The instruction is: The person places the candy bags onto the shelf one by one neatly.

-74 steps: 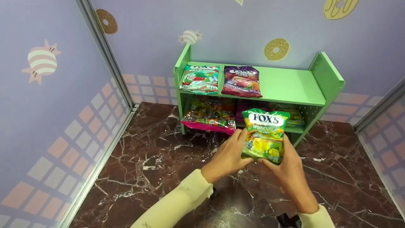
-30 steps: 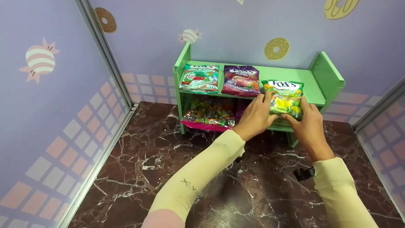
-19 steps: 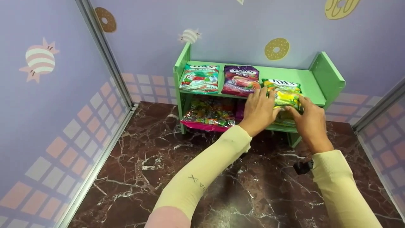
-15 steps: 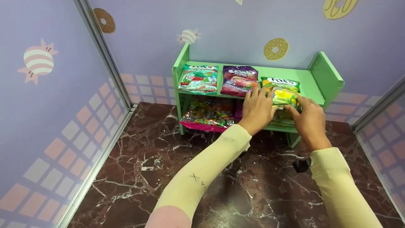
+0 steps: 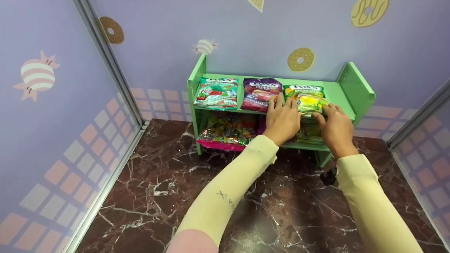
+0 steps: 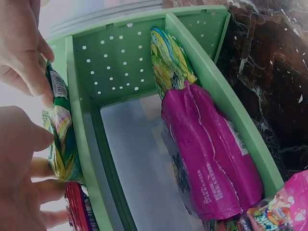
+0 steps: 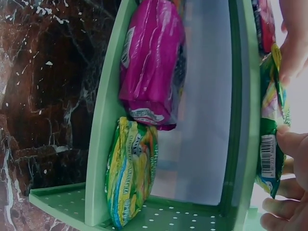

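Observation:
A green and yellow Fox's candy bag lies at the front of the upper board, third in a row after a teal mint bag and a purple berries bag. My left hand holds its left side between thumb and fingers, with some fingers overlapping the purple bag. Opposite it, my right hand grips the lower right corner. In the right wrist view the right thumb presses the front of the candy bag, its fingers spread along the far side.
The green shelf stands against a purple wall on a dark marbled floor. On its lower board sit a pink-edged bag of wrapped sweets, a magenta bag and yellow-green bags. Upright side panels close both ends.
Both hands have carried the green candy bag from in front of the shelf up and back onto the upper board, beside the purple bag. It has tipped from facing me to lying back.

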A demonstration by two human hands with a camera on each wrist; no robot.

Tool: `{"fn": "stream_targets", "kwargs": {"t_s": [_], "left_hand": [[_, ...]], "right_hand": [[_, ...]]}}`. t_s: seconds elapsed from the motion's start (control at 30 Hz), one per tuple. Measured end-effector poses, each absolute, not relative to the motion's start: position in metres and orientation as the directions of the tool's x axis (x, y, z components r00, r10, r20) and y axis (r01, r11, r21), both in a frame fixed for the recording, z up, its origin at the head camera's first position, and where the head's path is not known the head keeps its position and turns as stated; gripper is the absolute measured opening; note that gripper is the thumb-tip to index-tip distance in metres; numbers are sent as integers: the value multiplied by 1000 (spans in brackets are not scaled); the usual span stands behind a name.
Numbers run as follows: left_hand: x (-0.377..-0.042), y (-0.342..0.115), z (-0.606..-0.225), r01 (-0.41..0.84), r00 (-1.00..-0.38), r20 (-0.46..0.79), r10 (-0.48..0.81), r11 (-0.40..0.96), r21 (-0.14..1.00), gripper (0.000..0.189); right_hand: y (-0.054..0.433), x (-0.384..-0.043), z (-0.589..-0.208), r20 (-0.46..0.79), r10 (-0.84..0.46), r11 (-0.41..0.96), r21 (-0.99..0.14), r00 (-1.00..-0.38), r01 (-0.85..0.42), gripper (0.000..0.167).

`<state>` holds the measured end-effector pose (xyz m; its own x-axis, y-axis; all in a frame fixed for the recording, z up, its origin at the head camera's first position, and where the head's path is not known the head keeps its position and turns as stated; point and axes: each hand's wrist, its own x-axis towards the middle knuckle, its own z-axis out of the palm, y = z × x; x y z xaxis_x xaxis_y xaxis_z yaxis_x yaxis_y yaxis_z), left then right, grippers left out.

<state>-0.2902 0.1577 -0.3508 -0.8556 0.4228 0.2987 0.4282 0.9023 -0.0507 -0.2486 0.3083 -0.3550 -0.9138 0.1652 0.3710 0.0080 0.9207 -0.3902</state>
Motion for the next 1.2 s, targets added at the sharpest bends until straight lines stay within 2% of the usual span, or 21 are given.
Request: {"fn": "stream_targets", "kwargs": {"t_s": [0.17,0.4,0.53,0.7,0.8,0.97,1.2], "left_hand": [[-297,159,-347,413,-887,214,409,910,-30,52],[-303,159,-346,405,-905,137,403,914,-14,60],[-304,157,-346,405,-906,134,402,914,-5,65],[-305,153,-347,406,-901,159,403,914,-12,68],[-306,150,-349,417,-892,189,411,909,-12,68],[-303,143,-353,453,-863,242,444,891,-23,67],[-288,127,-359,542,-772,351,529,837,-70,62]], "right_hand": [[306,-256,-355,390,162,931,-366,-907,9,52],[304,-262,-358,429,133,943,-331,-893,-19,36],[303,-264,-357,428,125,947,-321,-895,-21,39],[303,-266,-355,401,139,937,-350,-906,-11,52],[302,-264,-355,422,153,926,-377,-894,-19,52],[301,-256,-358,526,158,911,-405,-836,-82,46],[297,-237,-361,606,117,899,-401,-787,-176,45]]}}
